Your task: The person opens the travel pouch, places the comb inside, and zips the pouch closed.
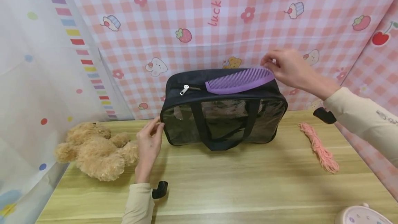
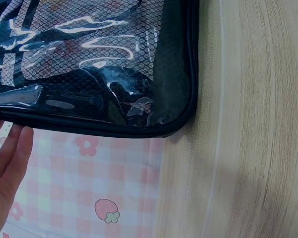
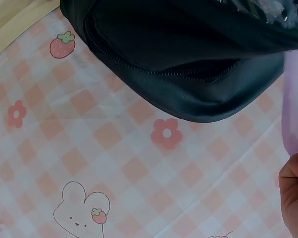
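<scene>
A black zip bag (image 1: 180,127) with a clear front panel and hanging handles stands upright at the back of the table. Its top zipper is part-way undone, as the opening (image 3: 188,72) in the right wrist view shows; the silver puller (image 1: 185,90) lies toward the left. My left hand (image 1: 150,141) holds the bag's left edge, thumb in front and other fingers toward the back. Between thumb and fingers, my right hand (image 1: 287,65) pinches one end of a purple comb (image 1: 239,82). The comb slants across the bag's top, teeth facing up and back, overlapping the opening in the head view.
On the left lies a fluffy tan stuffed toy (image 1: 99,155), close to my left hand. A bundle of pink cord (image 1: 318,148) is on the right. At the front right corner sits a pale round object (image 1: 362,215), partly cut off. Patterned cloth (image 1: 199,20) hangs behind the table.
</scene>
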A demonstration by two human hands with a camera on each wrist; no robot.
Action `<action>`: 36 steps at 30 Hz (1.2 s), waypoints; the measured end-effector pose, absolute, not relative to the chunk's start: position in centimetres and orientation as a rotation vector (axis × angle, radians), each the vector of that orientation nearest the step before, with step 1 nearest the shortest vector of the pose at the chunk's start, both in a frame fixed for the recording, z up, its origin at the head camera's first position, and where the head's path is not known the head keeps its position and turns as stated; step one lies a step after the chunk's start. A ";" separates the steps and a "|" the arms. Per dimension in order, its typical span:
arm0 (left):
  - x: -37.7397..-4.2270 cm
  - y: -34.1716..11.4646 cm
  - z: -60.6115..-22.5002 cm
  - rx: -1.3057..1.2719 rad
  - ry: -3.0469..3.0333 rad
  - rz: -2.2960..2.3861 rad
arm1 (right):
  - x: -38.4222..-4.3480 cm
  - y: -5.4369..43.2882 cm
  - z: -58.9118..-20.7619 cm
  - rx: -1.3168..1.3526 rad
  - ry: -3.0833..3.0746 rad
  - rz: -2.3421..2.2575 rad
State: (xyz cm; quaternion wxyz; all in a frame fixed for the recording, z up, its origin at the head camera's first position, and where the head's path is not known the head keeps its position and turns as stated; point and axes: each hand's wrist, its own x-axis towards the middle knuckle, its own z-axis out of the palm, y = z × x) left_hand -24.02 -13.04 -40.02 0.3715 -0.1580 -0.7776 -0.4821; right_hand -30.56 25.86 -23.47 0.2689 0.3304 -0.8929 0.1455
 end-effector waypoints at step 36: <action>-25.9 -14.3 -42.7 -0.383 -2.040 -1.277 | -31.5 22.9 -23.2 1.129 -2.758 0.305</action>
